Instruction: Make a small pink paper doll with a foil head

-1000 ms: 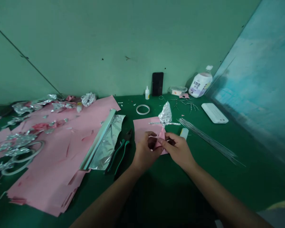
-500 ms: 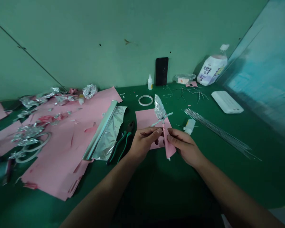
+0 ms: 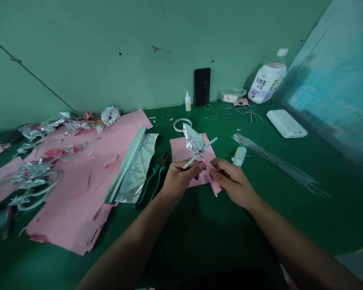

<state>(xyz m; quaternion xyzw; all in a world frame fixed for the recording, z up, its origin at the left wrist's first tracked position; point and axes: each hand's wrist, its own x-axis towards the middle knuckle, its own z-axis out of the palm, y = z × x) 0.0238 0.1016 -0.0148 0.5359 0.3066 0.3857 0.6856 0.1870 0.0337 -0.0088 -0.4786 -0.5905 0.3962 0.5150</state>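
Between my hands is a foil figure [image 3: 194, 139] with a leaf-shaped silver top and a thin foil crosspiece; pink paper [image 3: 213, 183] wraps its lower part. My left hand [image 3: 181, 177] pinches the figure just under the crosspiece, fingers closed. My right hand [image 3: 231, 179] holds the pink paper wrap between thumb and fingers. A foil tip pokes out at the wrap's lower end. Beneath the figure, a pink sheet [image 3: 178, 149] lies on the green table [image 3: 278, 217]. A small white glue bottle [image 3: 239, 156] lies on its side just beyond my right hand.
Pliers [image 3: 157, 173], a foil roll [image 3: 127, 163] and pink sheets [image 3: 75, 193] lie left. Tape [image 3: 182, 125], an upright glue bottle [image 3: 188, 101] and a phone [image 3: 202, 86] are behind. Wires [image 3: 275, 161], a white block [image 3: 286, 123] and a large bottle [image 3: 267, 81] are right.
The foil figure has tilted left, its top now leaning further over the pink sheet and its wrap slanting more. Both hands keep their hold. The view has shifted slightly.
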